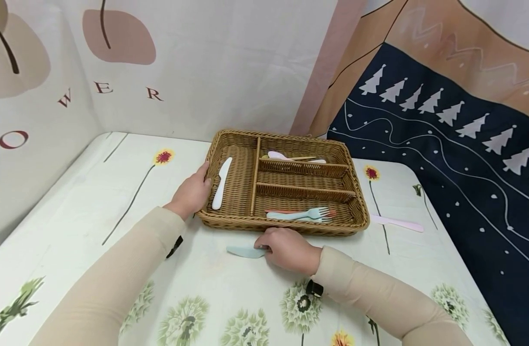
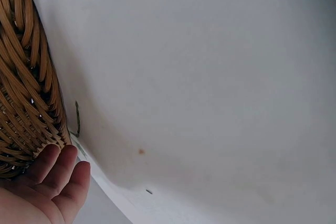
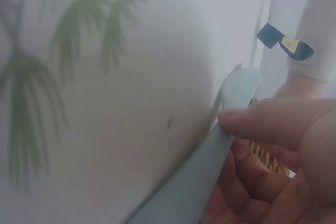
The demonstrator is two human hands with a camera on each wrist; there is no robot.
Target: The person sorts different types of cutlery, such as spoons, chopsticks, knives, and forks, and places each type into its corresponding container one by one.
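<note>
A brown woven cutlery basket with dividers sits on the table. My left hand holds its left wall, thumb over the rim; in the left wrist view several fingers lie along the outside. Just in front of the basket, my right hand pinches a pale blue plastic knife between thumb and fingers. In the right wrist view the knife slants close to the tablecloth. A white knife lies in the left compartment. Blue forks rest in the front right compartment, overlapping red cutlery.
A pale purple spoon and other cutlery lie in the back right compartment. Right of the basket, a pale purple utensil lies on the flower-printed tablecloth. Printed curtains hang behind the table.
</note>
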